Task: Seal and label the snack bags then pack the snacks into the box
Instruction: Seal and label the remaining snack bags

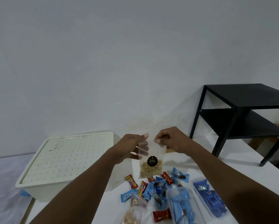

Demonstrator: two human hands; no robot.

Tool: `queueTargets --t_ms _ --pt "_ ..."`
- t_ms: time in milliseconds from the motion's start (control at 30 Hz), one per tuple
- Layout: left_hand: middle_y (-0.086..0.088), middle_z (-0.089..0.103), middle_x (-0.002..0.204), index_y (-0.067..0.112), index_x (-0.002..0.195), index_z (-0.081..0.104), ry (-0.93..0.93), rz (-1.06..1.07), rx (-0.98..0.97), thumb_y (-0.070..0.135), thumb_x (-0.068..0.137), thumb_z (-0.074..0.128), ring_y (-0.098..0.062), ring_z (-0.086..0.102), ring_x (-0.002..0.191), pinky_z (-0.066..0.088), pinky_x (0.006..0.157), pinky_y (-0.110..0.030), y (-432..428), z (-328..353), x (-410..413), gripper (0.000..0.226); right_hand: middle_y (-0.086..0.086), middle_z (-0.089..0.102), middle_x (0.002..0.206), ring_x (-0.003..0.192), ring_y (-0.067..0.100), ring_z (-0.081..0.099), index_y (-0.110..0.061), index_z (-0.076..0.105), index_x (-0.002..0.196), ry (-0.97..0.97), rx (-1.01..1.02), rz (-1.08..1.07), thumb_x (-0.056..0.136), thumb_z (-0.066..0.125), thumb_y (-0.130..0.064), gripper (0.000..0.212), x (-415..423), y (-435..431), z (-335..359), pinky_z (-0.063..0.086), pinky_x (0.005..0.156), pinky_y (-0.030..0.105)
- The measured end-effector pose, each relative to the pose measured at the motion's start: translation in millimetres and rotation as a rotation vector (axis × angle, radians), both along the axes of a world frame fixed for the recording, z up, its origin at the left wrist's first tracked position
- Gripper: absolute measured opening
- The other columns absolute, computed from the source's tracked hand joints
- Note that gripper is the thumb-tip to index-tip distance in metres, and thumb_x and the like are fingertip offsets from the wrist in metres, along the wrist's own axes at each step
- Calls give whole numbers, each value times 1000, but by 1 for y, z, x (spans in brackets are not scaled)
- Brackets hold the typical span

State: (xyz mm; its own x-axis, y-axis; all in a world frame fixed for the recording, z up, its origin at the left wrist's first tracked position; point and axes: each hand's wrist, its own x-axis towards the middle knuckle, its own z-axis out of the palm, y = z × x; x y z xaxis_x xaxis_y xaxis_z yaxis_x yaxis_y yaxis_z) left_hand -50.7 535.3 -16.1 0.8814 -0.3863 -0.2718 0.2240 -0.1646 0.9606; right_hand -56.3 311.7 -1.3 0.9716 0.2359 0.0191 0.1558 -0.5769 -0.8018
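Midair, left hand (128, 147), right hand (171, 139) pinching bag (153, 150)

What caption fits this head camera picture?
Left hand and right hand hold a labelled snack bag above wrapped candies.

At the right of the frame I see a black square metal side table (247, 96) with a lower shelf, against a plain pale wall (103, 54).

Two hands (129, 148) (171, 141), two snack bags (150, 168) (133, 213), one box (62, 189), two trays (169, 194) (195, 189).
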Motion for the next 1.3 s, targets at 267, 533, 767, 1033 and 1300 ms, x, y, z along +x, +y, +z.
queueTargets --t_ms 267,533,767,1033,1300 --pt "-16 75 106 5 95 73 184 -93 -27 24 92 68 -31 74 99 60 79 -40 4 3 -1 20 -10 48 93 81 4 49 -30 76 88 -206 -192 4 85 75 -31 3 1 10 -3 42 68 19" --pt "-15 72 95 10 80 70 106 -16 -168 22 87 75 -39 68 111 59 76 -34 3 -7 -5 15 -4 52 81 72 7 52 -37 73 94 -144 -35 -126 90 69 -33 7 -5 24 -10 44 67 28" --pt "-28 70 98 -4 90 65 -159 84 -89 21 87 76 -38 71 97 58 92 -50 -19 -20 -13 28 10 75 84 72 18 68 -21 62 116 152 512 -179 97 60 -15 21 -15 35 -22 51 56 28" --pt "-14 73 86 1 86 68 -46 155 -162 15 99 59 -24 73 80 60 73 -29 -26 -24 -11 21 9 56 77 63 14 63 -21 47 130 120 633 -272 96 50 2 41 -11 37 -32 47 55 35" --pt "-16 70 84 7 78 67 -288 261 93 17 96 58 -33 70 84 63 79 -44 -33 -27 -10 22 10 57 83 62 15 63 -19 45 133 132 648 -299 94 49 5 46 -10 40 -31 53 52 32"
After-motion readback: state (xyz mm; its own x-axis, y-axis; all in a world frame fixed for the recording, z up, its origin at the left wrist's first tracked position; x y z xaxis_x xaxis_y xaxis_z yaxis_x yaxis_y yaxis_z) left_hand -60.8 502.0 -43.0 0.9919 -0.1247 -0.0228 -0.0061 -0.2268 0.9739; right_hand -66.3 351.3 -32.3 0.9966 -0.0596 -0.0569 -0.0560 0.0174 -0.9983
